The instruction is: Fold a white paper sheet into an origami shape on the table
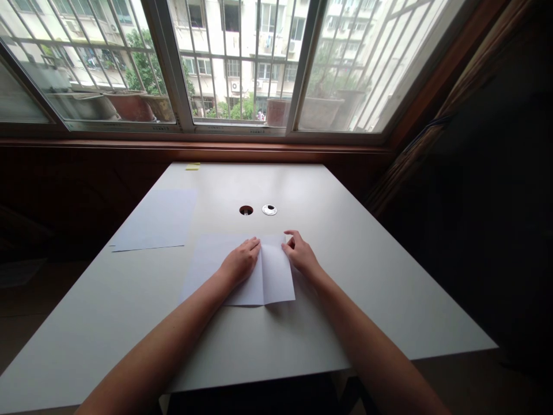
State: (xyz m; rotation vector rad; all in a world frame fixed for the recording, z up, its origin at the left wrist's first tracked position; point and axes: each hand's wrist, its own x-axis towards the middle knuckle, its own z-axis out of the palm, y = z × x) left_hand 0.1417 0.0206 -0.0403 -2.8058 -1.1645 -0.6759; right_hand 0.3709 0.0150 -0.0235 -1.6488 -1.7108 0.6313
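Observation:
A white sheet of paper point(277, 276) lies on the table in front of me, with a crease running from its far side to its near edge. My left hand point(241, 262) rests flat on the sheet, just left of the crease, with its fingertips close to that line. At the paper's right edge, my right hand point(302, 255) pinches the sheet, its index finger partly stretched out. The part right of the crease is tilted up slightly off the table.
More white paper point(153, 219) lies at the table's left side. Beyond my hands are a round cable hole point(246, 211) and a round grommet cover point(269, 210). Yellow slips point(193, 166) sit at the far edge of the white table point(367, 288), below a barred window.

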